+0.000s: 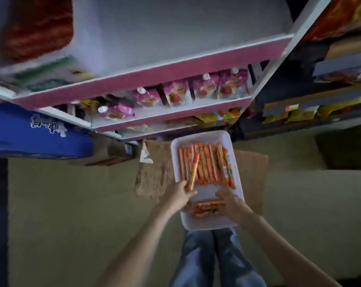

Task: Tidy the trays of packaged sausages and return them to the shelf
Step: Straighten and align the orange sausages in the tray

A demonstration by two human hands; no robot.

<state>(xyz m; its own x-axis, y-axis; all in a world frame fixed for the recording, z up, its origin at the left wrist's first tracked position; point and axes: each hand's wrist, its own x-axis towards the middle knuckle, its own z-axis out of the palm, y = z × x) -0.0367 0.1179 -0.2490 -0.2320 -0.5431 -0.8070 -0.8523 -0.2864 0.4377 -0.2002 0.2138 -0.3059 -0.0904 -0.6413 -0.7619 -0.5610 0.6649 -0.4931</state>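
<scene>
Head view, looking straight down. On the floor, a white tray (239,183) flat on a sheet of brown cardboard (154,175), just ahead of knees in blue jeans (198,255). In the far half of the tray, a row of orange packaged sausages (208,164), lengthwise, side by side and touching. In the near half, a small bundle of sausages (206,209) lying crosswise, parted from the row by a strip of bare tray.

Over at the tray's left edge, the left hand (182,196), thumb and fingers pinching the near end of a single sausage (193,170), this one angled across the left side of the row. On the other side, the right hand (229,201), down over the right end of the crosswise bundle, fingers bent and touching the packs. Too blurred to tell whether gripping or only resting.

Beyond the tray, white shelves with pink front edges (154,77), a lower one stocked with pink pouches (175,95), yellow and orange packs (214,117) below those. Off to the left, a blue block (30,133). To the right, a darker shelf unit (312,100) with more goods.
</scene>
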